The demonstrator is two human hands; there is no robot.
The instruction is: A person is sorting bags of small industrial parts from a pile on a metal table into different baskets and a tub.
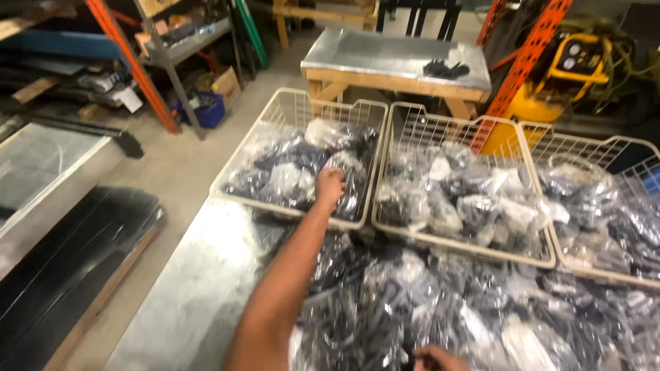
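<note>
Reaching far across a metal table [185,295], the left hand [329,187] rests on clear plastic bags [302,172] of dark parts in a wire basket [289,110]. Its fingers curl down onto a bag near the basket's near right corner, but blur hides whether they pinch it or only press on it. The bare forearm runs from the bottom middle of the view up to that basket.

Only a sliver of the right hand [440,358] shows at the bottom edge, lying on a heap of bags [440,302] that covers the near part of the table. Whether it is spread or closed I cannot tell.

Three cream wire baskets stand side by side at the table's far edge. The left one holds the bags under the left hand. The middle basket [440,124] touches it on the right and is also filled with bagged parts. The right basket [605,148] is partly cut off by the frame and filled the same way.

Beyond the baskets stands a wooden bench [385,58] with a metal top, with a few dark parts near its right end. Orange rack posts [130,65] rise at far left and far right. A yellow machine [550,89] sits far right. Dark flat panels [69,261] lie on the floor to the left.
</note>
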